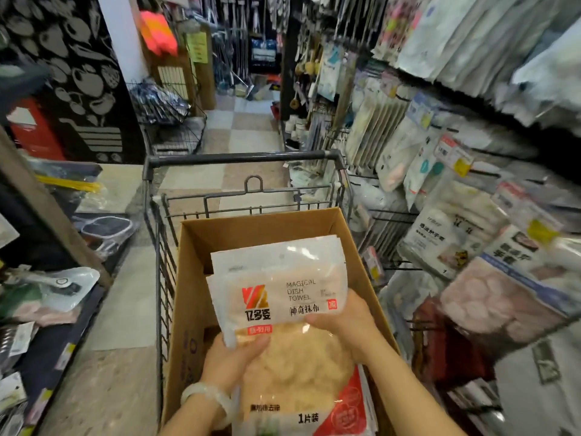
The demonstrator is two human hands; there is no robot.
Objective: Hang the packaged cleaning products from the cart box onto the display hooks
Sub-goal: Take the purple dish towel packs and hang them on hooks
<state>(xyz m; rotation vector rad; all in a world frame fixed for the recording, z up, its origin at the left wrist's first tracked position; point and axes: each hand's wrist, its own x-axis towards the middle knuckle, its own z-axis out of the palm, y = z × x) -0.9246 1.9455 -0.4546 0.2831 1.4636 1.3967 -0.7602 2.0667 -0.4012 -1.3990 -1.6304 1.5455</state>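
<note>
Left hand (234, 357): at 6 o'clock of the view, thumb curled over the lower left corner of a dish-towel packet (283, 297), grasping it; a pale bracelet (204, 394) on its wrist; right hand (345, 322): at 5 o'clock, fingers wrapped round the packet's lower right edge, likewise grasping it.

Dish-towel packet: white and clear plastic, printed "MAGICAL DISH TOWEL" with an orange-red logo; held flat and slightly tilted above the cardboard box (201, 278); at least one more like packet lies just behind it in the same grasp; its hanging end points toward 12 o'clock.

Cardboard box: brown, open-topped, standing in the shopping cart (242, 158); further packets (301, 391) of the same cream-coloured cloth lie inside it below the hands, at 6 o'clock.

Shopping cart: dark wire basket with a grey handle bar, at centre, on a tiled aisle floor (245, 130).

Display hooks (490, 174): from 1 to 4 o'clock, a rack carrying hung packaged goods (446, 234), blurred; more shelved goods (47, 294) at 8 to 9 o'clock.
</note>
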